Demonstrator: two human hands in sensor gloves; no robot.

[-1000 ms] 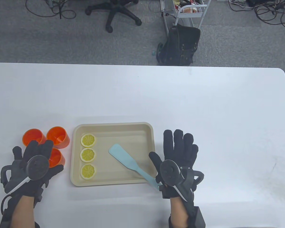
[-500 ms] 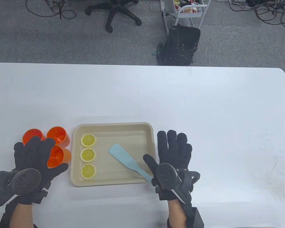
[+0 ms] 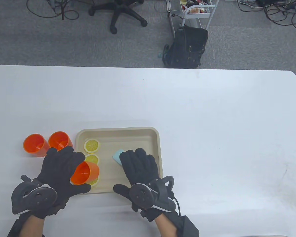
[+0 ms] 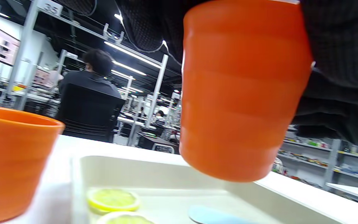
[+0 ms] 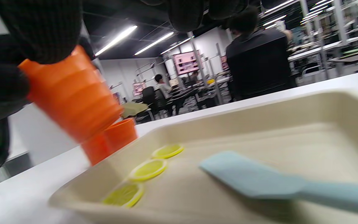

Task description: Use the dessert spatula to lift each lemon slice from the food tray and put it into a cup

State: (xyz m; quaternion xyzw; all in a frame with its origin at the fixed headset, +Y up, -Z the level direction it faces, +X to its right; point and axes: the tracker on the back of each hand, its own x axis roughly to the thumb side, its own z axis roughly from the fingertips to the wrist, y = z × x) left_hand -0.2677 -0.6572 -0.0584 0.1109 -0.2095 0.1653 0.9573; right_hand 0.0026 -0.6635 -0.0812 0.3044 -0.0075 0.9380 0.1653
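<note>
A beige food tray (image 3: 118,129) holds three lemon slices along its left side. The far slice (image 3: 91,145) shows whole. The middle slice (image 3: 93,159) and near slice (image 3: 95,182) are partly hidden. My left hand (image 3: 69,170) grips an orange cup (image 3: 85,172), tilted and lifted above those slices; it is the cup (image 4: 241,93) filling the left wrist view. My right hand (image 3: 138,165) lies with straight fingers over the light blue dessert spatula (image 3: 117,155), covering most of it. In the right wrist view the spatula (image 5: 253,177) rests flat in the tray (image 5: 259,118).
Two more orange cups (image 3: 34,145) (image 3: 60,140) stand left of the tray. Beyond the table's far edge are a black backpack (image 3: 187,48), a metal cart (image 3: 197,12) and an office chair (image 3: 118,12). A seated person (image 5: 256,62) shows in the wrist views.
My left hand took hold of the nearest cup and carried it right, over the tray's left side. My right hand moved left from beside the tray to above the spatula.
</note>
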